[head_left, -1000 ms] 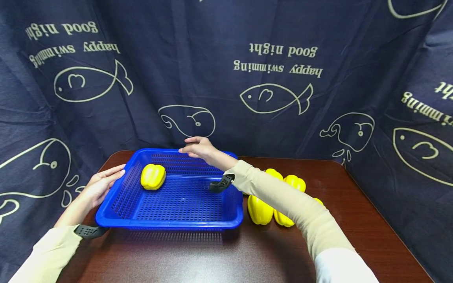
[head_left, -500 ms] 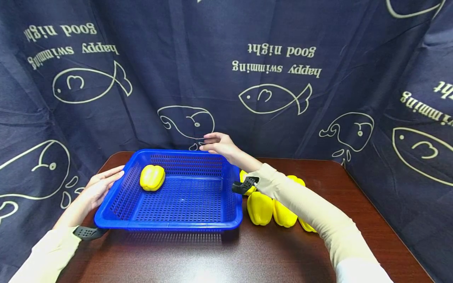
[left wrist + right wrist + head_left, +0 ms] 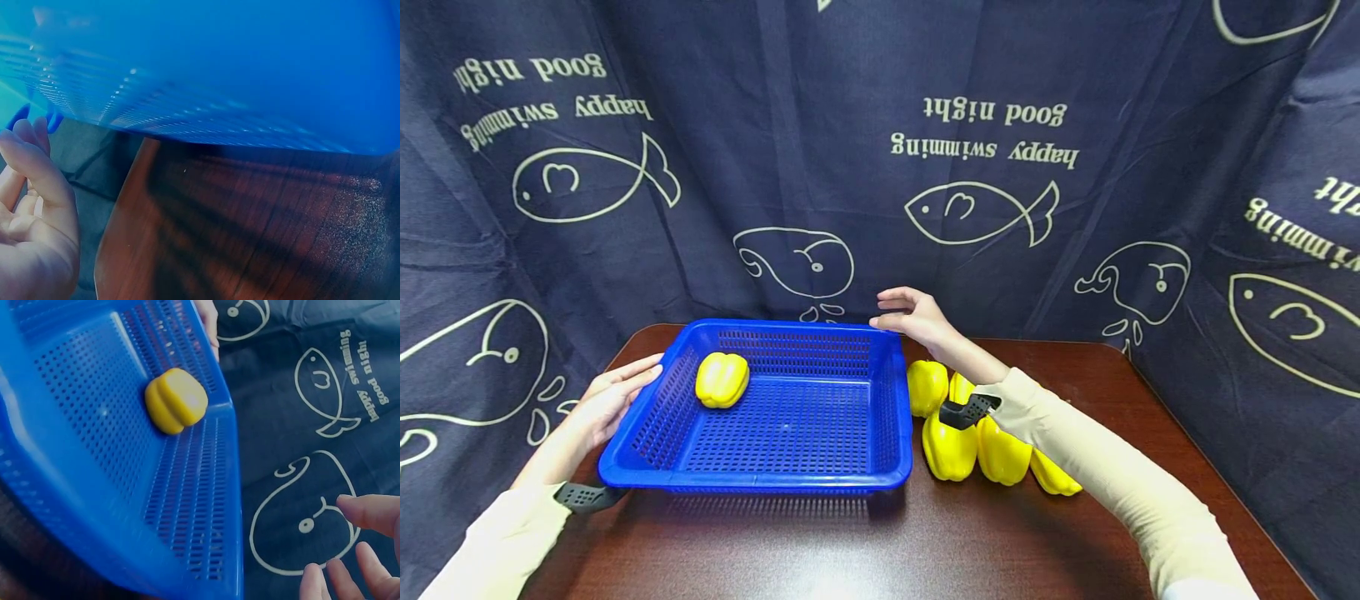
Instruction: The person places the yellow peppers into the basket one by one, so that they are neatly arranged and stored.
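A blue plastic basket (image 3: 752, 478) with perforated walls stands on the table, one yellow bell pepper (image 3: 722, 380) in its left back part. At its left side my left hand (image 3: 606, 404) rests with extended fingertips right at the rim; the left wrist view has this hand (image 3: 37, 212) low beside the basket's outer wall. My right hand (image 3: 921, 319) is by the back right corner, its fingers spread and nothing in them. In the right wrist view its fingers (image 3: 369, 512) are apart from the basket wall. Several yellow bell peppers (image 3: 950, 446) lie right of the basket, partly covered by the right wrist strap and sleeve.
The brown wooden table (image 3: 760, 546) has its right edge beyond the peppers. A dark blue curtain (image 3: 850, 150) with fish drawings hangs close behind and on both sides. Black straps (image 3: 970, 411) sit on both wrists.
My right hand has moved rightward along the basket's back rim to its right corner, uncovering more of the peppers. The left hand, the basket and the pepper inside stay in place.
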The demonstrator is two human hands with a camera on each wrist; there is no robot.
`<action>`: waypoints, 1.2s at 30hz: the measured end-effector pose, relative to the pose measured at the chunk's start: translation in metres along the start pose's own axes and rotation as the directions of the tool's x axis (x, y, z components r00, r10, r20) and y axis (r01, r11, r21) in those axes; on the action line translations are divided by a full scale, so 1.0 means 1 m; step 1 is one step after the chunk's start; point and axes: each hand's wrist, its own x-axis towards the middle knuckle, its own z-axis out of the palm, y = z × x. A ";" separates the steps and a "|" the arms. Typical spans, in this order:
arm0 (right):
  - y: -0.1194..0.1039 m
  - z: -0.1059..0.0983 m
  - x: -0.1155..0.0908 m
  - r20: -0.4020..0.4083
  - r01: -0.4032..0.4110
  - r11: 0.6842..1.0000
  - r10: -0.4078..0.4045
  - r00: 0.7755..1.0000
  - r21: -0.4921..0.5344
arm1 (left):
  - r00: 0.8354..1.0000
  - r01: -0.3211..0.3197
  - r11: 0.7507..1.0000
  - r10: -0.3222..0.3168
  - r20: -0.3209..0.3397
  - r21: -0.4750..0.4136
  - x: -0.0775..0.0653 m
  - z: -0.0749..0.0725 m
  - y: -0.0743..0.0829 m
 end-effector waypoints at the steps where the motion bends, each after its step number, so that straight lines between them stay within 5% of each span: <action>1: 0.002 -0.003 -0.002 -0.001 0.007 1.000 -0.007 1.000 -0.002 | 1.000 -0.002 1.000 0.002 -0.002 0.000 0.000 0.000 0.000; 36: 0.045 -0.115 -0.087 -0.091 -0.031 0.999 0.029 0.995 -0.025 | 0.999 0.036 0.999 -0.036 -0.030 0.003 -0.001 -0.002 -0.002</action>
